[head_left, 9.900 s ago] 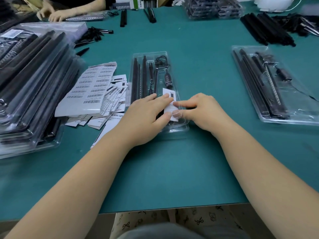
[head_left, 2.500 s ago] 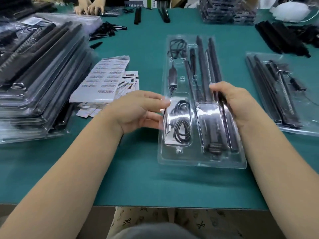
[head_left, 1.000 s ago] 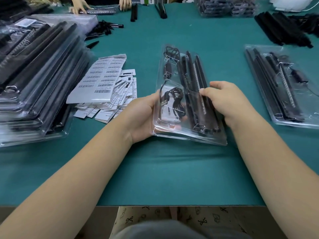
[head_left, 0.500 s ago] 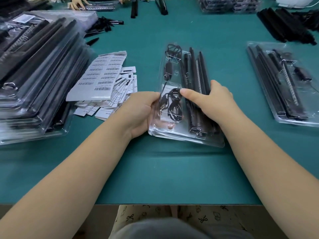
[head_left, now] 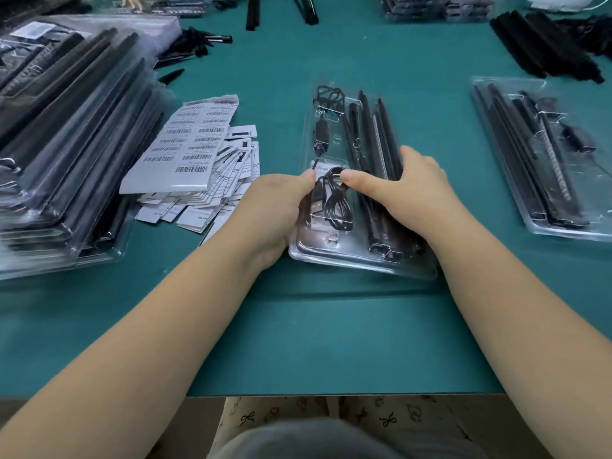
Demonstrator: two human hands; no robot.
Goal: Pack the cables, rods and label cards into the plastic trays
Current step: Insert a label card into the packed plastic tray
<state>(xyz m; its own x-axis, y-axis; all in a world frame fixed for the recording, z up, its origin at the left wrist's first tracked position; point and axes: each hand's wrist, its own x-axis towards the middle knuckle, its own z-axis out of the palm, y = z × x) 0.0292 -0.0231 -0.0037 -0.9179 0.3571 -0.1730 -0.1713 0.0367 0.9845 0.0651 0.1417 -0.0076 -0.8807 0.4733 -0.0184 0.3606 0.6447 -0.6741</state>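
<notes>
While both hands grip it: one clear plastic tray (head_left: 344,260), on table (head_left: 331,326).
Left hand (head_left: 275,207): thumb clamped on tray's left edge.
Right hand (head_left: 410,190): fingers clamped over two black rods (head_left: 374,127).
Between thumbs: one coiled USB cable (head_left: 334,202).

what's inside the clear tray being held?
Clear plastic tray holds a coiled black USB cable over a white label card, plus long black rods. Hands cover the rods' middles.
</notes>
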